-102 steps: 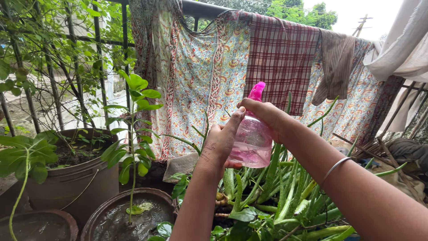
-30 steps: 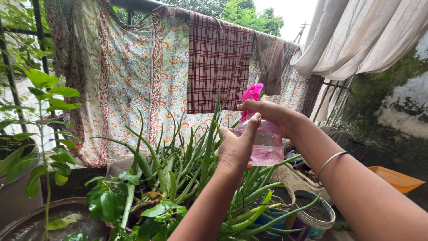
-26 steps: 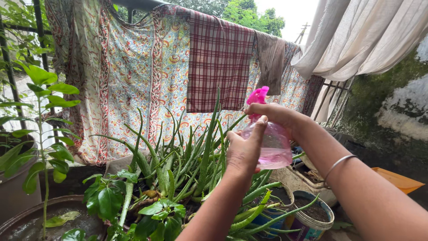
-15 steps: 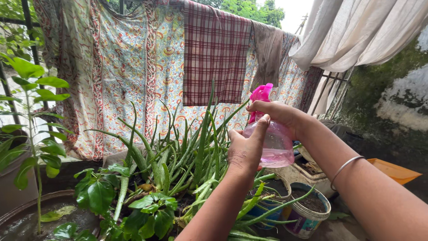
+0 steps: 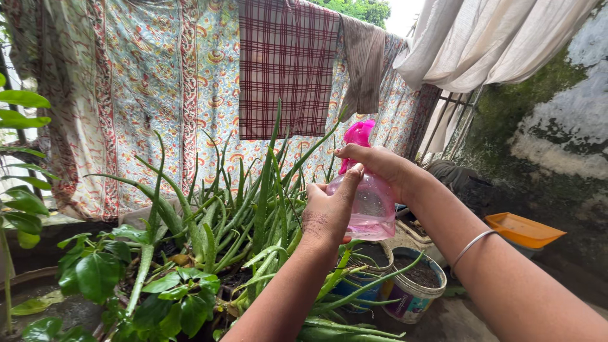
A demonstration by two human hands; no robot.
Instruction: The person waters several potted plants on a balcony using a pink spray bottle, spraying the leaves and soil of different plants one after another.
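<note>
Pots low down: big clump of spiky aloe plant (image 5: 253, 209) at middle, small white bucket (image 5: 415, 291) at right with dark soil inside. Pink spray bottle (image 5: 367, 202) up above aloe, pink water in bottom. Right hand (image 5: 380, 166) grips bottle neck under pink top. Left hand (image 5: 329, 212) cups bottle's side, fingers pressed on it.

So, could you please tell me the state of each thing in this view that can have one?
spray bottle: upright, partly filled with clear liquid, held in both hands
left hand: closed on the bottle's body
right hand: wrapped round the bottle's neck under the pink nozzle
aloe plant: green, leaves upright and spreading
small pot: filled with soil
checked cloth: hung over the rail
orange tray: looks empty
</note>
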